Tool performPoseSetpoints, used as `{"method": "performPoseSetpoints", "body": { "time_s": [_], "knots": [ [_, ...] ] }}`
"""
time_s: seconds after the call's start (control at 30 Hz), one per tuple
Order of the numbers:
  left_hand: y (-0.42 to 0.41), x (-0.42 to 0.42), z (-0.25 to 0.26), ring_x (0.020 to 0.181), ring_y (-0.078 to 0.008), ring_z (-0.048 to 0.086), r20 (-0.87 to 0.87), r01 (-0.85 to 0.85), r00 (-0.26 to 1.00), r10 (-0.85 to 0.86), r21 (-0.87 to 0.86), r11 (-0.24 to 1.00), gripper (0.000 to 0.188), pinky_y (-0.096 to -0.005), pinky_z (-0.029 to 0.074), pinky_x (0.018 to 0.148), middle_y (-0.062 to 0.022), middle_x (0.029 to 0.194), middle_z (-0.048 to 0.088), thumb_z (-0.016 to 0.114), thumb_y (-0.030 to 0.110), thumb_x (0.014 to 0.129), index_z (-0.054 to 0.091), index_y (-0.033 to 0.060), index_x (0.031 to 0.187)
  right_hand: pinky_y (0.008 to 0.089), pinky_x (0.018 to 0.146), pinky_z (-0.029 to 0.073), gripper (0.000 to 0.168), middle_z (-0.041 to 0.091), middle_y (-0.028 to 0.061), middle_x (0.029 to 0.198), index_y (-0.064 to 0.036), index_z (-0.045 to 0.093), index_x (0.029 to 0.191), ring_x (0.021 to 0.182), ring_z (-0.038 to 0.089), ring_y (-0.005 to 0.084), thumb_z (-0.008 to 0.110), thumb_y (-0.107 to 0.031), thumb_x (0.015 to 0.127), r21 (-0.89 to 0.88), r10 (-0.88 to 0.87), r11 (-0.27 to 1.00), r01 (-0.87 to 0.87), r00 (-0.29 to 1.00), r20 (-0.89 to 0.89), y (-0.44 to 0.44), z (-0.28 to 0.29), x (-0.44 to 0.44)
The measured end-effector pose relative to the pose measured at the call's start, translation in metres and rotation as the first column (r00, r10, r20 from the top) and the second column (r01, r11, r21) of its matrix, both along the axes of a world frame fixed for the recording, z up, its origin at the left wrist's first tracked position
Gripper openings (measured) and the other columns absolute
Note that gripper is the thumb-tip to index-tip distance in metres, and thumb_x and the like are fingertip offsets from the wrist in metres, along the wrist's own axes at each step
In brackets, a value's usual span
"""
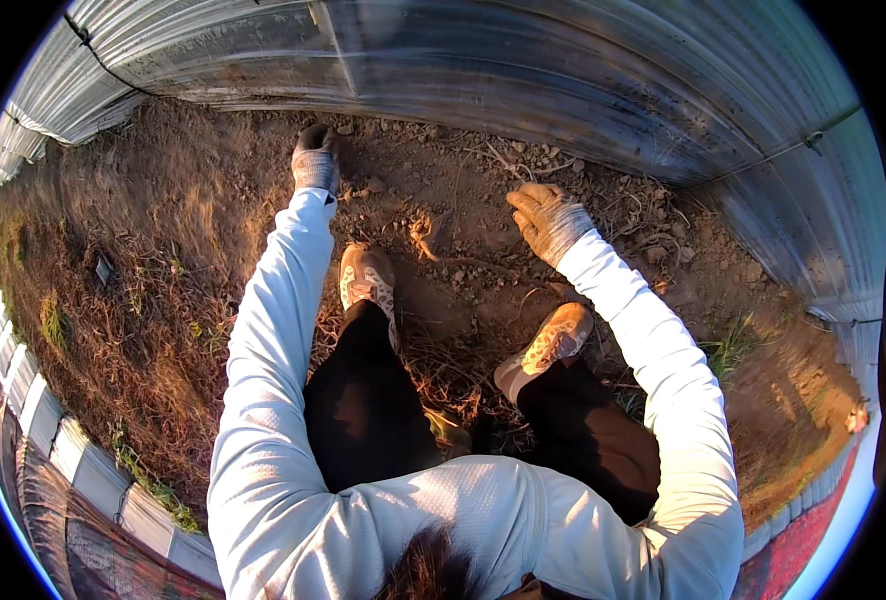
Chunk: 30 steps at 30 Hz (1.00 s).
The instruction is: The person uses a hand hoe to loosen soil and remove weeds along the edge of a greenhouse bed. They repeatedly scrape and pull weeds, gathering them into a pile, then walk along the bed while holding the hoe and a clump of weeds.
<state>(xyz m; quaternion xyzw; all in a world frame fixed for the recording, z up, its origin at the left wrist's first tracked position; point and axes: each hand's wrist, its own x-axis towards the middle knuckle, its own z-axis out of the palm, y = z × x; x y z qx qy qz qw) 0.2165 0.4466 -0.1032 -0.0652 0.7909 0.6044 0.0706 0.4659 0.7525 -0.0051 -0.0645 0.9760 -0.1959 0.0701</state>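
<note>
My left hand, in a soiled knit work glove with a dark coating, is curled above bare soil near the foot of the plastic sheeting. Whether anything is inside its fingers cannot be seen. My right hand wears a glove with a tan, dirt-covered coating. Its fingers are bent and held close together, low over the soil, and their tips are partly hidden. Between the hands, a dry root or stalk lies on the loose brown soil. Pale dry roots lie beyond my right hand.
Clear plastic sheeting rises ahead like a wall, with a cord across it at right. My shoes stand on the soil. Dry weeds cover the left side, where a small dark flat object lies. Green grass grows at right.
</note>
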Motion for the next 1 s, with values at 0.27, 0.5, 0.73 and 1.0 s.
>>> {"method": "performPoseSetpoints", "body": {
  "time_s": [0.27, 0.5, 0.73, 1.0],
  "knots": [
    [0.026, -0.026, 0.018, 0.050, -0.0072, 0.041, 0.514, -0.228, 0.800, -0.310, 0.738, 0.635, 0.013, -0.0178, 0.031, 0.038, 0.0023, 0.063, 0.046, 0.058, 0.019, 0.086, 0.050, 0.0093, 0.082, 0.0408, 0.097, 0.039, 0.040, 0.043, 0.0065, 0.129, -0.014, 0.046, 0.127, 0.116, 0.043, 0.0286, 0.049, -0.023, 0.088, 0.215, 0.066, 0.974, -0.076, 0.996, 0.053, -0.089, 0.004, -0.125],
    [0.022, -0.017, 0.048, 0.052, -0.0082, 0.045, 0.526, -0.063, 0.839, -0.137, 0.344, 0.937, 0.015, -0.0213, 0.034, 0.041, 0.0010, 0.067, 0.053, 0.061, 0.022, 0.084, 0.057, 0.0085, 0.083, 0.0430, 0.100, 0.035, 0.055, 0.038, 0.0048, 0.135, -0.019, 0.040, 0.133, 0.123, 0.037, 0.0289, 0.055, -0.019, 0.080, 0.311, -0.099, 0.948, 0.067, 0.991, 0.089, -0.113, -0.018, -0.143],
    [0.036, -0.055, 0.034, 0.112, -0.0330, 0.050, 0.400, 0.497, 0.867, -0.299, -0.636, 0.590, 0.042, -0.0396, 0.041, 0.093, -0.0155, 0.118, 0.056, 0.047, 0.038, 0.086, 0.058, 0.0106, 0.116, 0.0444, 0.099, 0.036, 0.059, 0.041, 0.0047, 0.130, -0.017, 0.045, 0.128, 0.123, 0.036, 0.0304, 0.059, -0.012, 0.071, 0.334, -0.088, 0.941, 0.061, 0.994, 0.065, -0.118, -0.033, -0.162],
    [0.033, -0.059, 0.044, 0.113, -0.0326, 0.051, 0.454, 0.547, 0.837, -0.306, -0.704, 0.453, 0.048, -0.0383, 0.043, 0.093, -0.0170, 0.126, 0.051, 0.053, 0.037, 0.082, 0.053, 0.0095, 0.122, 0.0380, 0.082, 0.048, 0.029, 0.056, 0.0119, 0.108, -0.012, 0.057, 0.113, 0.096, 0.056, 0.0312, 0.057, -0.015, 0.084, -0.178, -0.058, 0.983, 0.049, 0.997, -0.049, -0.077, 0.012, -0.095]
  ]
}}
